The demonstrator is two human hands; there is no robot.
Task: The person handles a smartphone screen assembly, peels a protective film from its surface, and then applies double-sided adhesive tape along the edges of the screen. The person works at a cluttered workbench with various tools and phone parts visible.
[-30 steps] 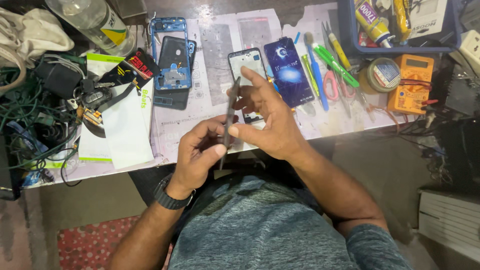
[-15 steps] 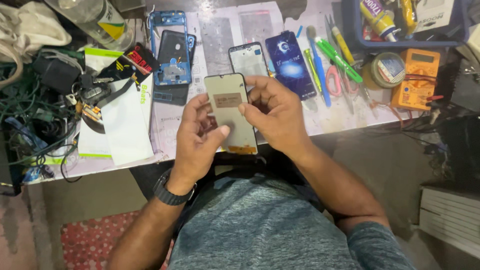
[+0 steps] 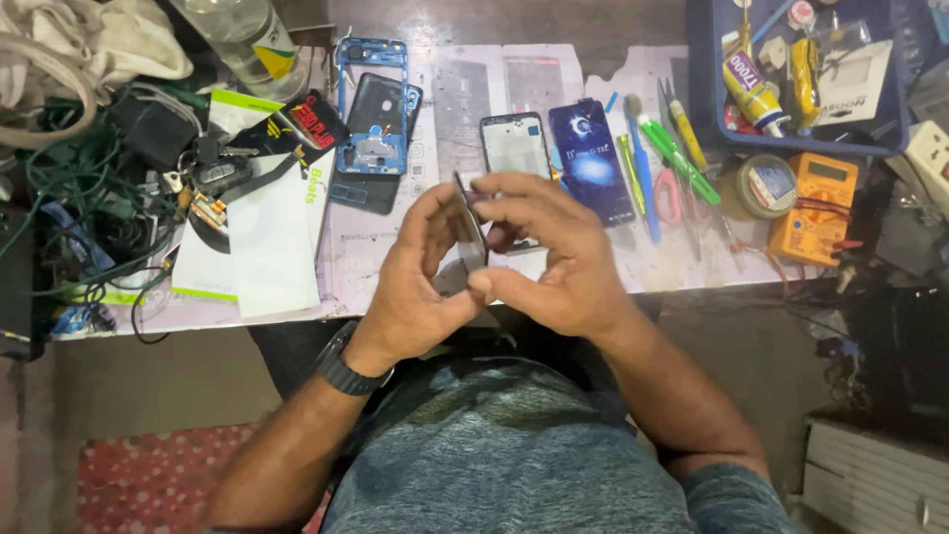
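Head view: left hand (image 3: 415, 282) and right hand (image 3: 554, 257) clamp phone screen panel (image 3: 469, 235) edge-on, above table edge (image 3: 297, 314).

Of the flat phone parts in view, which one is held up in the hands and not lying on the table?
The thin phone screen panel, seen almost edge-on, is gripped between the left hand and right hand. The blue phone frame and dark blue glossy back cover lie flat on the table.

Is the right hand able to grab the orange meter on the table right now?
Probably not right away. The right hand is busy holding the phone screen panel together with the left hand. The orange meter lies uncovered off to its right, so the way looks free once it lets go.
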